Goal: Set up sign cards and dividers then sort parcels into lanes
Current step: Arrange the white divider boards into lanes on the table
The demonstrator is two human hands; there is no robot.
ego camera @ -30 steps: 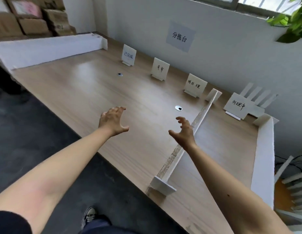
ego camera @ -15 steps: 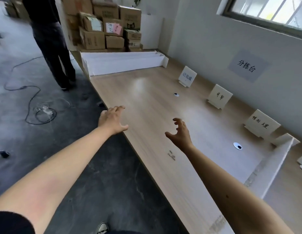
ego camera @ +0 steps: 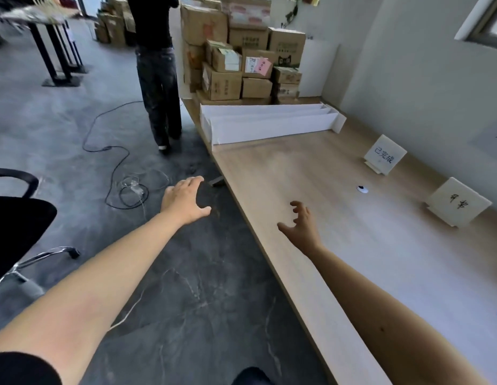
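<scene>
Head camera view, nearest first: both my forearms reach forward, bare to the elbow, and neither hand holds anything. My right hand (ego camera: 303, 227) is over the bench (ego camera: 297, 168), just inside its front edge, palm turned down and inward; its fingers (ego camera: 297, 208) are spread apart and half bent like a loose claw, thumb stretched out to the left. I cannot tell whether any fingertip touches the wood. My left hand (ego camera: 183, 200) is off the bench, over the dark floor (ego camera: 192, 287) just beside the front edge, palm down, fingers straight and close together, thumb splayed to the right.

An office chair (ego camera: 17, 223) stands at my left, and a cable (ego camera: 117, 162) loops across the floor beyond it.

Further along, by the back edge against the wall, two white sign cards stand tilted on their props: the nearer sign card (ego camera: 458, 202) and the farther sign card (ego camera: 384, 158), with a small round grommet (ego camera: 362, 189) in the benchtop between them and a little forward. At the far end of the bench, the white dividers (ego camera: 269, 123) lie stacked side by side across it, from front edge to near the back. Behind them, cardboard parcels (ego camera: 241, 51) are piled high. A person (ego camera: 158, 79) in dark clothes stands on the floor beside that pile.
</scene>
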